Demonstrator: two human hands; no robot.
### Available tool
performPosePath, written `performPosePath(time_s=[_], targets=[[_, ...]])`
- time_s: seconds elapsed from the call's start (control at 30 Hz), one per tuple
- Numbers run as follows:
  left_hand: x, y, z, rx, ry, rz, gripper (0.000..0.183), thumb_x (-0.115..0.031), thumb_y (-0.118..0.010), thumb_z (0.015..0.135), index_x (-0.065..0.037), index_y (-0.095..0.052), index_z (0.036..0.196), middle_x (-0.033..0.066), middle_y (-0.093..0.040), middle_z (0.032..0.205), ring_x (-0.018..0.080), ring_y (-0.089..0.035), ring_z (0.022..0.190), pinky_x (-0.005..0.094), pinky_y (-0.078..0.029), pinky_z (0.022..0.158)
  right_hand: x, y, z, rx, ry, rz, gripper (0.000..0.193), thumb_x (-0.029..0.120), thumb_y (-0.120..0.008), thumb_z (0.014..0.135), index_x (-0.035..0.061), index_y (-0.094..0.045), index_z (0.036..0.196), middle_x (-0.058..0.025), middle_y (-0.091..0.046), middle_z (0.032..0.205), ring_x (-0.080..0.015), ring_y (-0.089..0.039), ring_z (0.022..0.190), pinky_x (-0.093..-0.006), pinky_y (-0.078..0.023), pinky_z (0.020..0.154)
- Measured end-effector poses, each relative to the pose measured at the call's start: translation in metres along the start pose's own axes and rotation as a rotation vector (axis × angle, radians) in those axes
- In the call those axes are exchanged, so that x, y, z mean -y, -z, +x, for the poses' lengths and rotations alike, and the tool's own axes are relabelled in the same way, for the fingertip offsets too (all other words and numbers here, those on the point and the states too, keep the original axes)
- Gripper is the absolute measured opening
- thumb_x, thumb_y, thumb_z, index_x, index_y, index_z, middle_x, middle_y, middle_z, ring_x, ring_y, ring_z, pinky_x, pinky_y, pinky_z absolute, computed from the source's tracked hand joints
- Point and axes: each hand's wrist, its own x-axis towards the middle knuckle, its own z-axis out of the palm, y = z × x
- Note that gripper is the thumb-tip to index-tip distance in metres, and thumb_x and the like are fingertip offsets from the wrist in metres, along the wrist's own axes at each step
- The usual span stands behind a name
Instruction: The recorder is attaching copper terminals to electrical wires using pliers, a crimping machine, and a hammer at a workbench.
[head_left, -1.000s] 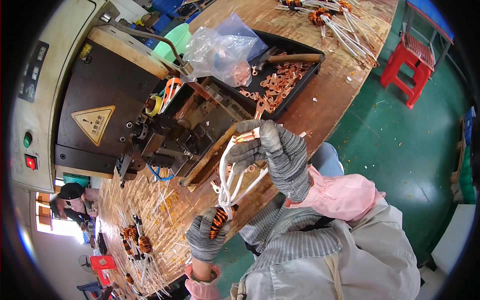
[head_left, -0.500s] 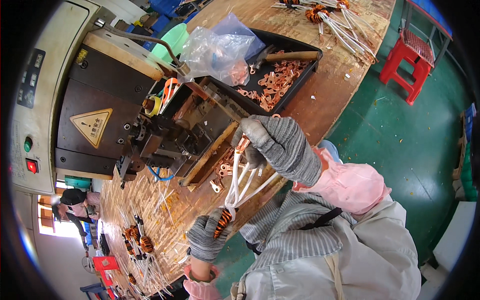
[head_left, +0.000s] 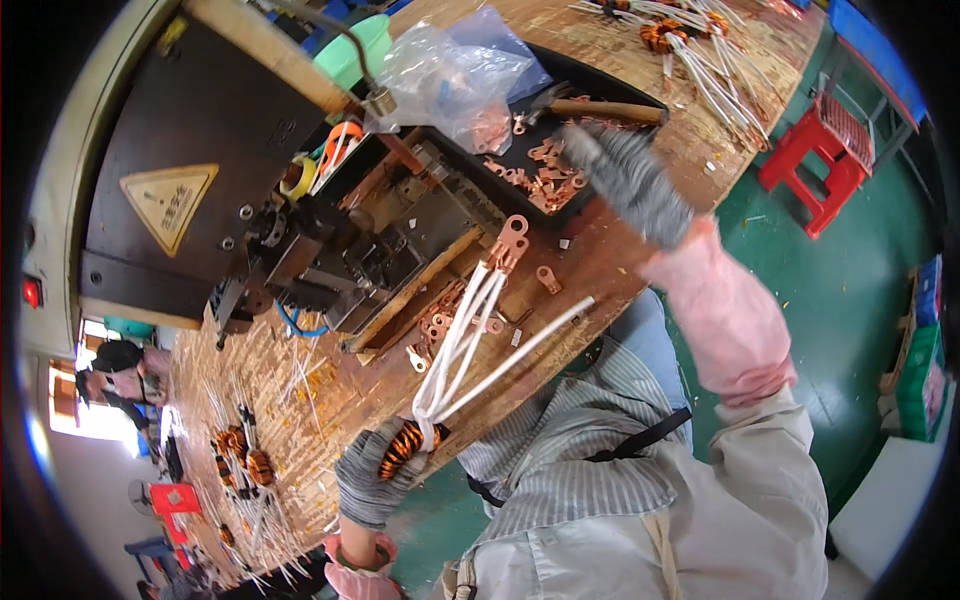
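Observation:
In a grey glove, my left hand (head_left: 368, 475) is closed around an orange-and-black wound ring coil (head_left: 403, 449) at the table's near edge. White leads (head_left: 455, 350) run up from the coil; copper ring lugs (head_left: 511, 243) sit on the ends of some, while one lead ends bare to the right. My right hand (head_left: 630, 185), also gloved, is smeared by motion over the near right side of a black tray (head_left: 585, 78). Copper lugs (head_left: 548, 188) lie in that tray beside its fingertips. Whether the right fingers hold anything cannot be made out.
A dark press machine (head_left: 200, 130) stands at the left, its tooling (head_left: 350, 255) near the leads. Loose lugs (head_left: 547, 280) are scattered on the wooden table. A plastic bag (head_left: 430, 80) overlaps the tray. More coils (head_left: 240, 460) lie farther left. A red stool (head_left: 815, 165) stands right.
My right hand has let go of the lugged lead ends and moved up and right to the tray. My left hand, still on the coil, has shifted slightly left and down.

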Motion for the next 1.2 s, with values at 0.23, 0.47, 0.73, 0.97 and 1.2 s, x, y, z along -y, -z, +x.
performPosePath(time_s=[0.23, 0.47, 0.73, 0.97, 1.2], targets=[[0.013, 0.005, 0.013, 0.056, 0.195, -0.164, 0.05, -0.029, -0.073, 0.072, -0.007, -0.056, 0.112, 0.0148, -0.064, 0.094, 0.0278, -0.064, 0.086, 0.0337, -0.051, 0.075, -0.065, 0.051, 0.089, 0.181, -0.158, -1.477, 0.041, 0.043, -0.059, 0.078, 0.0088, -0.059, 0.1, -0.0163, -0.062, 0.086, -0.0304, -0.061, 0.083, -0.0433, -0.047, 0.075], [0.021, 0.018, 0.04, 0.231, 0.264, -0.347, 0.05, -0.026, -0.071, 0.074, -0.003, -0.054, 0.115, 0.0149, -0.062, 0.102, 0.0242, -0.063, 0.093, 0.0319, -0.049, 0.081, -0.06, 0.054, 0.099, 0.238, -0.116, -1.395, 0.038, 0.039, -0.066, 0.071, 0.0076, -0.059, 0.092, -0.0158, -0.062, 0.081, -0.0318, -0.061, 0.081, -0.0402, -0.048, 0.071], [0.016, 0.028, 0.057, 0.316, 0.274, -0.281, 0.048, -0.02, -0.072, 0.074, -0.001, -0.052, 0.114, 0.0121, -0.062, 0.101, 0.0187, -0.06, 0.093, 0.0302, -0.048, 0.083, -0.001, 0.031, 0.029, 0.188, 0.255, -0.893, 0.039, 0.035, -0.064, 0.079, 0.0051, -0.056, 0.104, -0.0145, -0.062, 0.074, -0.029, -0.062, 0.069, -0.0357, -0.051, 0.062], [0.008, 0.045, 0.06, 0.37, 0.265, -0.208, 0.048, -0.022, -0.071, 0.075, -0.001, -0.052, 0.114, 0.014, -0.062, 0.099, 0.0222, -0.062, 0.091, 0.0317, -0.049, 0.081, 0.039, -0.014, 0.015, 0.322, 0.147, -1.013, 0.037, 0.025, -0.068, 0.076, 0.0059, -0.058, 0.106, -0.0136, -0.064, 0.08, -0.0296, -0.063, 0.069, -0.0364, -0.05, 0.063], [0.001, 0.059, 0.064, 0.401, 0.28, -0.174, 0.049, -0.025, -0.071, 0.074, -0.002, -0.053, 0.113, 0.0159, -0.063, 0.096, 0.026, -0.064, 0.089, 0.0323, -0.049, 0.08, 0.057, -0.011, 0.028, 0.196, 0.332, -0.954, 0.038, 0.023, -0.063, 0.08, 0.008, -0.053, 0.114, -0.0142, -0.064, 0.089, -0.03, -0.064, 0.075, -0.0358, -0.052, 0.065]])
